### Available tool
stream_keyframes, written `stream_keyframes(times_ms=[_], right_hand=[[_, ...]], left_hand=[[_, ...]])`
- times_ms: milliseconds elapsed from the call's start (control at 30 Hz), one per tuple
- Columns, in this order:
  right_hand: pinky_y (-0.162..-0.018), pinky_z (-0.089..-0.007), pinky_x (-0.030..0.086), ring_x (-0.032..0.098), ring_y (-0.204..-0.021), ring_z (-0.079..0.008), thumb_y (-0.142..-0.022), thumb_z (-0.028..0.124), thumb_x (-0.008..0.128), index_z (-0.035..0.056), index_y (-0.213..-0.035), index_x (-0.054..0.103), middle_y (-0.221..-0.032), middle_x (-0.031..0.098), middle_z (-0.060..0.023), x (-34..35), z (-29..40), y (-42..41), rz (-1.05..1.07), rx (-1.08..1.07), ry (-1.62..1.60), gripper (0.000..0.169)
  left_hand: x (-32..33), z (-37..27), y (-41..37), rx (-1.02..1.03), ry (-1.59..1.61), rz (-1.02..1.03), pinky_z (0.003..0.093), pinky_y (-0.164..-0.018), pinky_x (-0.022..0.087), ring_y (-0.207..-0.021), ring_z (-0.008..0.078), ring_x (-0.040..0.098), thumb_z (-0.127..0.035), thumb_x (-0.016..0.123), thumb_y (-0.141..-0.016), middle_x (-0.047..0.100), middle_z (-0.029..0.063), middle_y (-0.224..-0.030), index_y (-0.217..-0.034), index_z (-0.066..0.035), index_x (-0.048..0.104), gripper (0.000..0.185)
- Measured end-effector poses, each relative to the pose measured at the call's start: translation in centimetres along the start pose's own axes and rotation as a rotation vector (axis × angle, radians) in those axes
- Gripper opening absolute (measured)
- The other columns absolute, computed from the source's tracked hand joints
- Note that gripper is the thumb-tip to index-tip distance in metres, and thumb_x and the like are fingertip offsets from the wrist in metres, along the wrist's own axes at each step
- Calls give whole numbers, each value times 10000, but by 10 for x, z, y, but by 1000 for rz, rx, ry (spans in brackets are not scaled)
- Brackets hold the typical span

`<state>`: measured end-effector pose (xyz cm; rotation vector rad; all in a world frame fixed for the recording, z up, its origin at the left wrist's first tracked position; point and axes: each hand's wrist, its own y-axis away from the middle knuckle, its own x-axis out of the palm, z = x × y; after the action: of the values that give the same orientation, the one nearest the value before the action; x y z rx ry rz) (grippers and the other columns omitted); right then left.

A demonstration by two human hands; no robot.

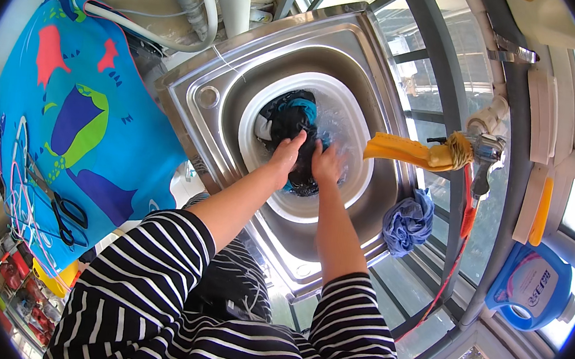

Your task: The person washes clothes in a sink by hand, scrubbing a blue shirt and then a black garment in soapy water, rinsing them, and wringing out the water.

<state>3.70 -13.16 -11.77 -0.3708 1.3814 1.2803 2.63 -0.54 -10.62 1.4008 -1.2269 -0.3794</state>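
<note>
A white plastic basin [359, 186] holding water stands inside a stainless steel sink [388, 215]. Wet dark cloth with teal parts and a pale patch [289, 112] lies bunched in the basin. My left hand [287, 156] is at the near left side of the cloth, its thumb and fingers against the dark fabric. On the cloth's right side is my right hand [327, 162], slightly blurred, with some fingers in or near the water. Whether either hand grips the fabric cannot be told. The yellow tube [409, 151] tied to the tap [488, 147] ends above the basin's right rim.
A crumpled blue cloth [408, 222] lies at the sink's right corner. On the window side stands a blue detergent bottle [531, 287]. A blue patterned cover [150, 150] is at left, with black-handled scissors [69, 213] over it. A white hose [213, 11] bends near the sink's far left edge.
</note>
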Motion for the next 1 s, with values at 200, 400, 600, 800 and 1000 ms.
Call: stream_keyframes(times_ms=[200, 400, 600, 800, 1000], right_hand=[[-804, -365, 423, 533, -900, -252, -830, 269, 658, -7, -991, 567, -999, 559, -173, -38, 12, 31, -109, -227, -656, 332], [-716, -377, 452, 558, -728, -281, -795, 153, 678, -16, -895, 589, -774, 554, -157, -37, 27, 111, -252, -436, -697, 215], [-615, -367, 462, 539, -613, -177, -836, 197, 644, -53, -851, 620, -662, 601, -136, -8, 15, 61, -552, -194, -798, 252], [-950, -493, 388, 512, -1081, -427, -806, 419, 679, 31, -1248, 547, -1180, 539, -266, -17, -16, 16, -381, -113, -223, 603], [-1043, -616, 243, 414, -1251, -376, -764, 497, 675, 193, -1383, 467, -1318, 492, -164, -15, 2, 38, -113, -729, 163, 720]], left_hand=[[3, -6, 1, -60, 9, -3, 402, -946, 431, -1115, 206, 513, -586, 616, -834, 516, 73, -1268, -1266, -100, 493, 662], [8, -4, -2, -157, 321, 353, 316, -726, 509, -733, 188, 617, -427, 575, -901, 636, 35, -782, -880, -130, 625, 301], [29, 6, 17, 23, 37, -74, 358, -704, 511, -773, 202, 626, -304, 669, -820, 636, 80, -836, -882, -68, 623, 249], [16, 5, 28, 52, 220, 166, 375, -1107, 237, -1290, 241, 420, -731, 518, -802, 462, 70, -1399, -1391, -19, 385, 934], [-19, 14, -1, -109, 343, 117, 370, -1111, 239, -1281, 211, 418, -714, 471, -841, 457, 90, -1397, -1366, -39, 402, 857]])
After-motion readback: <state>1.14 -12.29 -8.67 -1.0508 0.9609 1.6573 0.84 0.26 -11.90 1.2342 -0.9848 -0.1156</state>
